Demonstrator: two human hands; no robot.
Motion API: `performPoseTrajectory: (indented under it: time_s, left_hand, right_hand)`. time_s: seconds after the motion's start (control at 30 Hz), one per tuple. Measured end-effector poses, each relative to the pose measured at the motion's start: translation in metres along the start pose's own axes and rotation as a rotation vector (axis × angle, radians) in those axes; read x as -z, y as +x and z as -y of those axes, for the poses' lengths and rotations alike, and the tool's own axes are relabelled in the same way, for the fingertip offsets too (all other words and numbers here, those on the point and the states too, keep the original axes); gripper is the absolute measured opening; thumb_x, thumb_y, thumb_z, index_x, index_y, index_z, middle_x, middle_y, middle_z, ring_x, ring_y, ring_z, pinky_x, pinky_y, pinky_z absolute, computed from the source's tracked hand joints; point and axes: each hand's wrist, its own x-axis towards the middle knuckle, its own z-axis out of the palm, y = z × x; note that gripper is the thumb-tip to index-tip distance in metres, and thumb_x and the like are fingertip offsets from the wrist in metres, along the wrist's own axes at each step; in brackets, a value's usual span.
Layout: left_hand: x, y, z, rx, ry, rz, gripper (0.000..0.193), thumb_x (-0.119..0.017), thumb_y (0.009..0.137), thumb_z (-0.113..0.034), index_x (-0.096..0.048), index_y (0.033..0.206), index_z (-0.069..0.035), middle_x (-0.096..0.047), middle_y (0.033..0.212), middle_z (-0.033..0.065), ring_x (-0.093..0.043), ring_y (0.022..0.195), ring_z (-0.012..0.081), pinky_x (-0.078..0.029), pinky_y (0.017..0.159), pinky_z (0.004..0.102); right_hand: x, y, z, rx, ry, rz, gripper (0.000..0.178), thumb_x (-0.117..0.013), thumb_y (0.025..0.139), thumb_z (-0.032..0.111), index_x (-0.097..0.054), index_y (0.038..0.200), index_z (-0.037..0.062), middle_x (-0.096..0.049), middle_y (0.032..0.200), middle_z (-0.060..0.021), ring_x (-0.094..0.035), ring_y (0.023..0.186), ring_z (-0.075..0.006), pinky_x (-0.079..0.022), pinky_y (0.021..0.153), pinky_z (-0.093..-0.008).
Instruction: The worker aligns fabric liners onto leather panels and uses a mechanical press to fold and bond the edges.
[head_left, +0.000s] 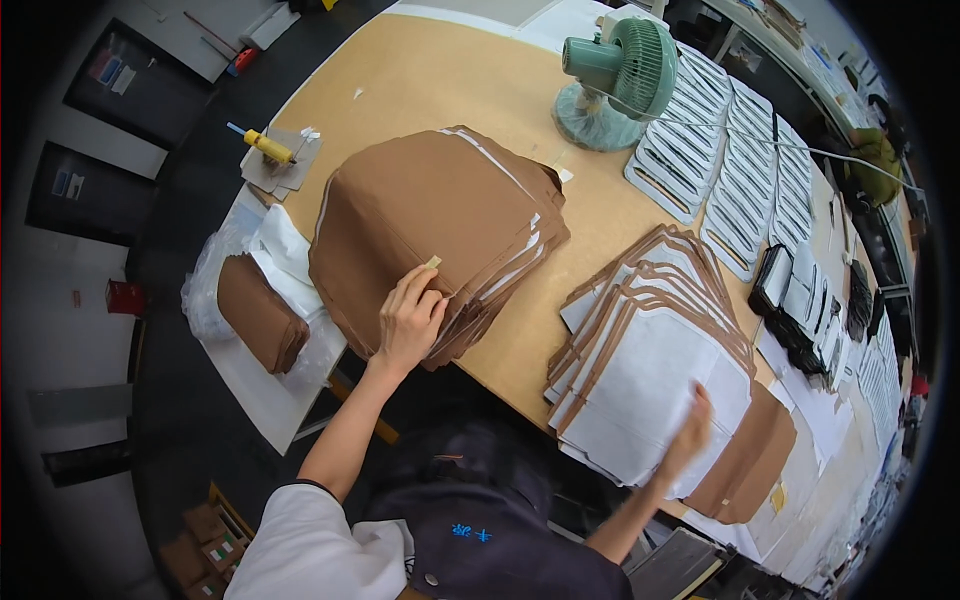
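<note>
My left hand (408, 318) rests on the near part of a tall pile of brown sheet panels (430, 195). Its fingers are curled together at the near edge of a brown panel, and a small tan patch shows at a fingertip. To the right lies a fanned stack of white panels with brown borders (650, 350). Over the right side of its top panel is my right hand (690, 430), smeared by motion, so its fingers cannot be read. A folded brown piece (750, 455) lies beside that stack, partly under it.
A green fan (630, 70) stands at the back, its cord running right. Grey slotted panels (680, 140) lie beyond. Black-and-white bundles (795, 295) are at right. A yellow-handled tool (268, 146) and a smaller brown stack (258, 312) on plastic are at left.
</note>
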Motion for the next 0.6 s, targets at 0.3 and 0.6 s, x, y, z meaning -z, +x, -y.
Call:
performPoseTrajectory:
  time_s: [0.3, 0.6]
  left_hand:
    - [0.051, 0.049, 0.005, 0.248, -0.388, 0.221, 0.010, -0.072, 0.089, -0.007, -0.065, 0.090, -0.001, -0.075, 0.118, 0.0170, -0.075, 0.095, 0.0215, -0.059, 0.082, 0.0339]
    - [0.168, 0.107, 0.082, 0.638, -0.791, 0.187, 0.010, -0.068, 0.098, -0.010, -0.061, 0.091, -0.008, -0.061, 0.086, -0.0030, -0.058, 0.078, 0.0042, -0.050, 0.076, 0.0226]
  right_hand:
    - [-0.264, -0.015, 0.115, 0.824, 0.124, 0.511, 0.052, -0.072, 0.083, 0.003, -0.064, 0.134, 0.0082, -0.058, 0.143, -0.0152, -0.052, 0.135, -0.0375, -0.041, 0.112, -0.0497]
    - [-0.326, 0.062, 0.261, 1.099, 0.168, 0.617, 0.028, -0.067, 0.077, 0.001, -0.077, 0.102, 0.0106, -0.074, 0.092, -0.0095, -0.068, 0.097, -0.0291, -0.046, 0.091, -0.0435]
